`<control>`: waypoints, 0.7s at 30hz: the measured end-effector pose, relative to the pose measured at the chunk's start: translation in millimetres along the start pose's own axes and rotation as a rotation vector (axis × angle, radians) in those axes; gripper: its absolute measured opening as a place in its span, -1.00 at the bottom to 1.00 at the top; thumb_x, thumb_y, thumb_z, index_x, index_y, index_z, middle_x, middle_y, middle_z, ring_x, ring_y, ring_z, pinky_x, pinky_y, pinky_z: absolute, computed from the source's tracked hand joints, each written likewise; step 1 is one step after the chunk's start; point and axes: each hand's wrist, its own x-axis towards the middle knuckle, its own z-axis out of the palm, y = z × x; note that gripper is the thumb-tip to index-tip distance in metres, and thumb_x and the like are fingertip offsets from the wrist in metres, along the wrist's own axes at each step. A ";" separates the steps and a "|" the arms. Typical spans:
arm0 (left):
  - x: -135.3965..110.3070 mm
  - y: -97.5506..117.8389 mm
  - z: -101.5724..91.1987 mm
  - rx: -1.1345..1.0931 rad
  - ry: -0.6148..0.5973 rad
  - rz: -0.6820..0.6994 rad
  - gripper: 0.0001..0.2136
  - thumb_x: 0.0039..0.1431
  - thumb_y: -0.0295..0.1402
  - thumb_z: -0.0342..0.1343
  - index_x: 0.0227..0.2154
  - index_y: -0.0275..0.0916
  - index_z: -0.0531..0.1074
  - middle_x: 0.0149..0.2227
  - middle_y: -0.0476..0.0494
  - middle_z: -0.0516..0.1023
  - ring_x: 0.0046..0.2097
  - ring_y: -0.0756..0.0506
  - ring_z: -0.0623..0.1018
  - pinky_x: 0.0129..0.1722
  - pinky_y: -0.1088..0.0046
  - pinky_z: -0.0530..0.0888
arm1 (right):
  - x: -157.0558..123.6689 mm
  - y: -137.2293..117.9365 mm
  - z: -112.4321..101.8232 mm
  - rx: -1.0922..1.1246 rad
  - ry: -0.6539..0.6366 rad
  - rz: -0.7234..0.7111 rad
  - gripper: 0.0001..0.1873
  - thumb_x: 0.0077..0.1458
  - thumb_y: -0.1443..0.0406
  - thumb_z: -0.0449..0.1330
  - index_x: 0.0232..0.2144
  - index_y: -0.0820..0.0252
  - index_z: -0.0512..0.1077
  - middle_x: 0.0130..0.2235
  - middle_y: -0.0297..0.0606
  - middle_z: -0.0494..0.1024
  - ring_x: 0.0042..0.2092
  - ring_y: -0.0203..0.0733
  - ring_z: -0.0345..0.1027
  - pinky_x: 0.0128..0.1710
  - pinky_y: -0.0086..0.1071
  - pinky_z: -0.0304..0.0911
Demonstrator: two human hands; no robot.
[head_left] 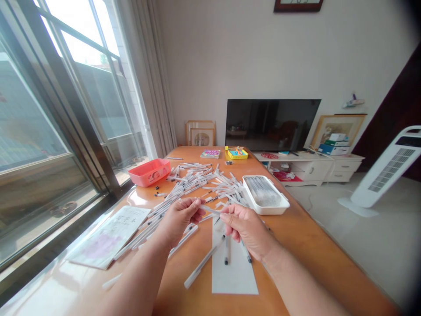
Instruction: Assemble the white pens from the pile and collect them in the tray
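Over the middle of the table, my left hand (186, 213) and my right hand (241, 224) are both closed in a pinch. A slim, whitish translucent pen barrel (211, 210) spans the gap between them, one end in each hand. A thin dark piece, perhaps a refill, shows by my right fingertips. Under my right hand lies a white paper sheet (230, 276). Several pens with black ends, among them one pen (226, 252), rest on or across it. Beyond my hands spreads a loose heap of pen parts (194, 182).
A white tray (285, 204) of dark refills stands right of the heap, a coral plastic basket (138, 177) to its left. A booklet (112, 237) lies by my left forearm. Farther back are a yellow box (237, 153) and a colourful card pack (210, 154).
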 end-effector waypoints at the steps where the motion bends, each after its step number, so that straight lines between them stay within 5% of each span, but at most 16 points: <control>1: -0.4 0.0 0.5 0.003 -0.002 0.007 -0.61 0.11 -0.05 0.26 -0.18 -0.29 0.59 -0.40 -0.15 0.58 -0.44 0.02 0.44 -0.40 0.47 0.34 | -0.1 1.3 1.0 -0.022 -0.009 -0.001 -0.66 0.09 0.07 0.28 -0.23 0.22 0.48 -0.57 -0.38 0.47 -0.61 -0.42 0.09 -0.61 -0.54 -0.06; 21: -6.1 5.7 1.4 0.065 -0.080 0.039 -0.66 0.14 -0.07 0.24 -0.28 -0.31 0.58 -0.40 -0.18 0.57 -0.40 -0.04 0.49 -0.34 0.42 0.43 | -3.4 -1.2 0.2 -0.080 0.029 -0.074 -0.67 0.09 0.06 0.29 -0.26 0.20 0.53 -0.59 -0.38 0.42 -0.60 -0.39 0.09 -0.58 -0.50 -0.03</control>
